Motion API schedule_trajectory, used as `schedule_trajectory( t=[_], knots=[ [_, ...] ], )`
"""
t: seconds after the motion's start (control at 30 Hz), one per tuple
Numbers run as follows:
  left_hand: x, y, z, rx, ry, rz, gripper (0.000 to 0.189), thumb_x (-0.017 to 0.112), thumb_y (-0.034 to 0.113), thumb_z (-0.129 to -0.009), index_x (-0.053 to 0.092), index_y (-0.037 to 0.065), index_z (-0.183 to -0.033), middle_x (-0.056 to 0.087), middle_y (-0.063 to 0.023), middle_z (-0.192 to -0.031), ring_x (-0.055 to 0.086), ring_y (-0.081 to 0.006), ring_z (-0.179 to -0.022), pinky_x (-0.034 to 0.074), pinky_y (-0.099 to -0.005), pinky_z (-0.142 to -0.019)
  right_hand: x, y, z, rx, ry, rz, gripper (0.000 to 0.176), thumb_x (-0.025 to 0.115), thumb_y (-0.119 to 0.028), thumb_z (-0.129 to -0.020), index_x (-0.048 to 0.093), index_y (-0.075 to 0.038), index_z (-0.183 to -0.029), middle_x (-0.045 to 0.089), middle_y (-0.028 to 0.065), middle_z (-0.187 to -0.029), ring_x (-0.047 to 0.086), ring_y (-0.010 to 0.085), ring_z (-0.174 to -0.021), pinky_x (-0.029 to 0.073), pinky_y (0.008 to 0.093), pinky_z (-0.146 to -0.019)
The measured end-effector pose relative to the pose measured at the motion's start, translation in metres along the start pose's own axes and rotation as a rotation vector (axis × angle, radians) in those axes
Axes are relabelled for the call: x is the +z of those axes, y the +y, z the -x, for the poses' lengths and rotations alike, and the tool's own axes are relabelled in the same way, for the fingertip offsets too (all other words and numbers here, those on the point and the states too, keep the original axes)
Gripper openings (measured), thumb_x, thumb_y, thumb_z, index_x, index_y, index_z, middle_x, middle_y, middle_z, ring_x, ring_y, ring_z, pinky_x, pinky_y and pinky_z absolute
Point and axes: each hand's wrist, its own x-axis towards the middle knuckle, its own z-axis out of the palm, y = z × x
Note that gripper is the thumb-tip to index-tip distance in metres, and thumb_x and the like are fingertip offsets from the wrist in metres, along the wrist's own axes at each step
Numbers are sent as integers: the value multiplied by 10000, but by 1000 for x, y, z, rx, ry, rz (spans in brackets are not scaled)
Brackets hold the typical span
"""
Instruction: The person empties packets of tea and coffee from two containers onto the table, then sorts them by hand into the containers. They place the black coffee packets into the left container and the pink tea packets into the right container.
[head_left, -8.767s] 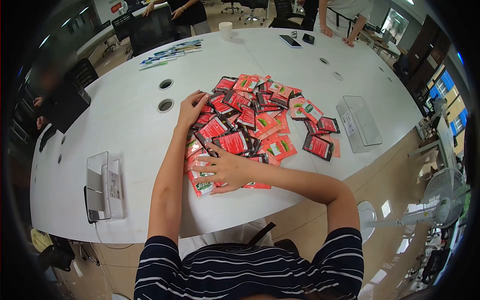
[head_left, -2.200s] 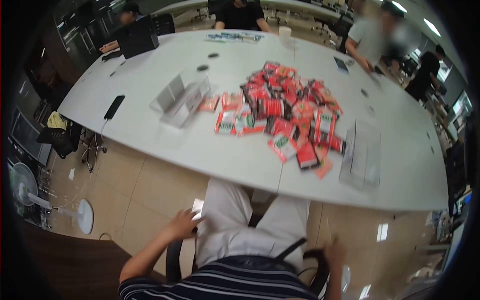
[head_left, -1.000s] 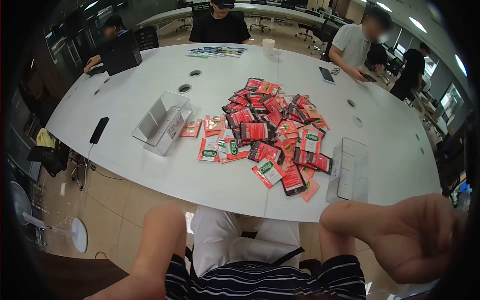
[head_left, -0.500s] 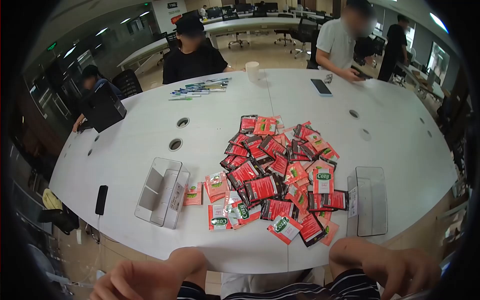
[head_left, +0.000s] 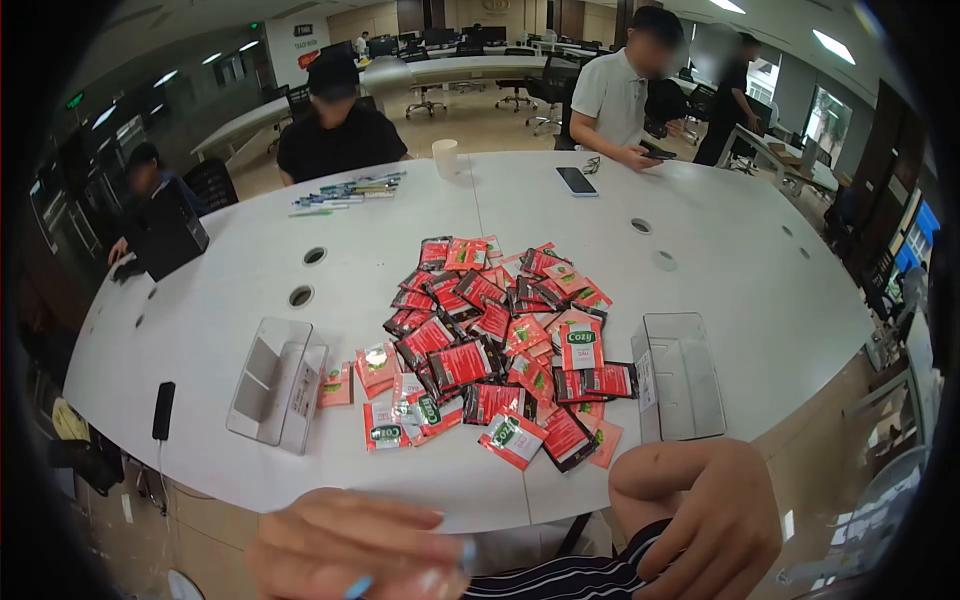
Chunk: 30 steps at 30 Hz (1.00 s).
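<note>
The left hand (head_left: 350, 545) hangs low and close to the lens, blurred, its grip spread with the fingers lying sideways and nothing in them. The right hand (head_left: 705, 520) sits beside it over a striped sleeve, its grip loosely bent and pinching nothing that I can see. Neither touches the counter (head_left: 200, 320).

Just ahead of both hands, well apart from them, lies the heap of red tea sachets (head_left: 480, 340). It holds several dozen (too overlapped for an exact count). Because they shingle over one another, a clean lift would likely mean taking a loose one from the near edge rather than digging into the middle.

Two clear plastic bins flank the heap: one ahead of the left hand (head_left: 275, 385), one ahead of the right (head_left: 685, 380). There are two phones, one left of the left hand (head_left: 162, 410) and one far beyond (head_left: 577, 181). One paper cup (head_left: 444, 157) and a row of pens (head_left: 345, 190) sit farther off, where three people are at the counter.
</note>
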Motion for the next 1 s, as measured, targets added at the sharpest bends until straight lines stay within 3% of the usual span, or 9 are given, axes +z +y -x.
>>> schedule_trajectory(
  t=[0.03, 0.13, 0.2, 0.4, 0.53, 0.7, 0.73, 0.8, 1.0],
  knots=[
    [10, 1, 13, 71, 60, 44, 732, 468, 575, -937, 310, 70, -1443, 593, -123, -1169, 588, -291, -1063, 511, -501, -854, 2, -1, -2, 9, -19, 21, 235, 470, -56, -904, 629, -25, -734, 633, 94, -756, 617, 190, -704, 461, 279, -627],
    [20, 28, 15, -212, 64, 300, 367, 473, 408, -973, 507, 122, -1201, 606, -49, -1151, 583, -194, -1009, 474, -409, -903, 4, -2, -4, 22, -5, 3, 214, 496, -58, -891, 631, -27, -729, 633, 86, -757, 617, 186, -705, 461, 270, -621],
    [24, 28, 3, -156, 37, 366, 406, 352, 426, -1026, 595, 185, -1245, 567, -61, -1279, 539, -200, -1141, 358, -414, -1070, 3, 2, -3, 19, 18, 49, 189, 521, -64, -884, 640, -24, -743, 640, 81, -766, 622, 178, -716, 456, 257, -611],
    [29, 17, -13, -152, 87, 263, 428, 344, 409, -1029, 594, 162, -1274, 566, -77, -1297, 488, -208, -1228, 315, -400, -1100, 11, 9, 4, -23, 237, 187, 73, 606, -18, -811, 624, -33, -742, 632, 35, -787, 606, 136, -708, 448, 238, -552],
    [41, -44, -18, 66, 159, 107, 397, 592, 445, -903, 678, 77, -1021, 689, -103, -933, 655, -257, -913, 489, -359, -805, 2, -6, 14, 157, 153, 220, 114, 691, -58, -837, 633, 19, -777, 646, 109, -826, 635, 202, -738, 457, 284, -553],
    [117, -126, 71, 83, -285, -132, 235, 662, 293, -847, 697, 103, -982, 661, -49, -909, 655, -243, -808, 513, -356, -670, 4, -10, 16, 259, 120, 173, 172, 690, -110, -867, 635, 51, -840, 609, 115, -794, 599, 230, -675, 460, 313, -581],
    [154, -158, 103, 91, -352, -2, 258, 643, 255, -860, 661, 92, -1060, 635, -60, -1035, 623, -260, -982, 526, -375, -734, 9, -12, 18, 237, 135, 173, 224, 708, -149, -845, 622, 53, -888, 604, 107, -799, 595, 213, -705, 459, 325, -602],
    [194, -187, 133, -21, -570, 57, 269, 640, 251, -861, 651, 89, -1076, 627, -63, -1057, 613, -263, -1004, 525, -378, -745, 11, -16, 17, 238, 63, 211, 167, 635, -116, -862, 575, -16, -743, 544, 64, -703, 563, 191, -646, 418, 294, -548],
    [192, -192, 149, -188, -782, -42, 302, 629, 237, -864, 621, 80, -1122, 604, -72, -1125, 582, -270, -1070, 524, -386, -778, 34, -11, 28, 59, 103, 200, 277, 576, -158, -914, 522, -83, -652, 492, 27, -655, 522, 177, -619, 400, 302, -543]
  ],
)
